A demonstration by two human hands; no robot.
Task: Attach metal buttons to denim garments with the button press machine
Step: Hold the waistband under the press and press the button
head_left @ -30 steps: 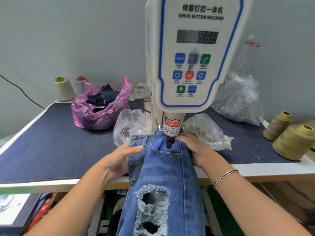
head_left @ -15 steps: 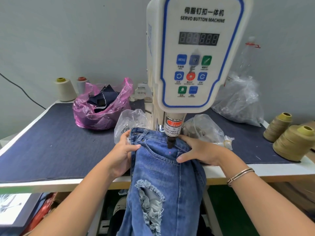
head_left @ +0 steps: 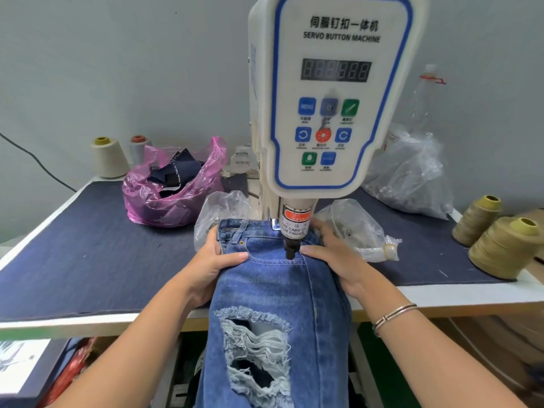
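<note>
Head view looks down on a pair of blue denim jeans (head_left: 273, 290) draped over the front edge of the table (head_left: 88, 260), waistband lying under the servo button machine (head_left: 326, 95). The denim is mid-blue with orange stitching, a belt loop and a small rivet near the pocket, and 2 frayed rips with pale threads lower on the leg. The machine's dark punch tip (head_left: 290, 248) stands just above the pocket seam. The left hand (head_left: 215, 266) grips the fabric left of the punch, thumb on top and fingers curled round the edge; the right hand (head_left: 332, 260) grips it right of the punch, fingers curled round the side. Behind and left of the machine a pink plastic bag (head_left: 173, 189) holds dark denim scraps. Clear plastic bags (head_left: 356, 228) sit beside the machine's column, their contents too blurred to tell.
</note>
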